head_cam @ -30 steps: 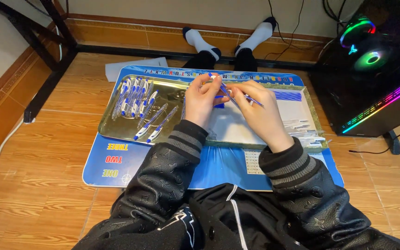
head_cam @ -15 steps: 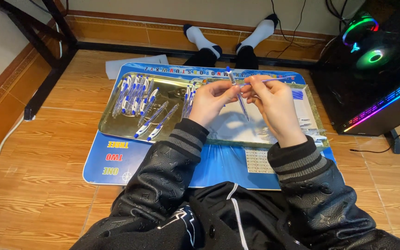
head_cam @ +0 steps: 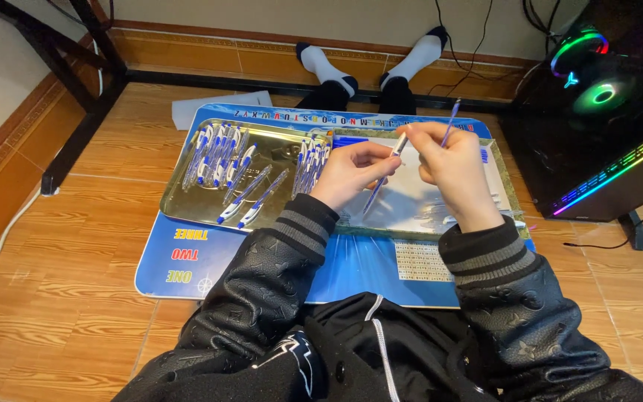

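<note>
Head view: the two hands are raised together above a shallow rectangular gold-coloured metal tray [head_cam: 187, 195] that rests on a blue printed floor mat [head_cam: 187, 260]. A white-and-blue plastic pen barrel [head_cam: 383, 179] is pinched at its upper end between the thumb and fingertips of the left hand [head_cam: 351, 173]; its long axis is seen to run from about 1 o'clock at the grip down to about 7 o'clock at the free tip, which hangs above the pale sheet [head_cam: 418, 201] lying in the right part of the tray. A thin blue pen refill [head_cam: 449, 123] is held closed between thumb and forefinger of the right hand [head_cam: 452, 165], with its axis rising steeply toward 1 o'clock and its upper end free above the knuckles. The two grips are set just beside each other, the refill lying at about 2 o'clock from the barrel's gripped end, so the right hand is the nearer to that end. Whether the refill's lower end touches the barrel cannot be told, since it is hidden by the fingers. Rows of assembled white-and-blue pens [head_cam: 217, 152] are laid in the left half of the tray, at about 9 o'clock from the left hand and well apart from both grips.
</note>
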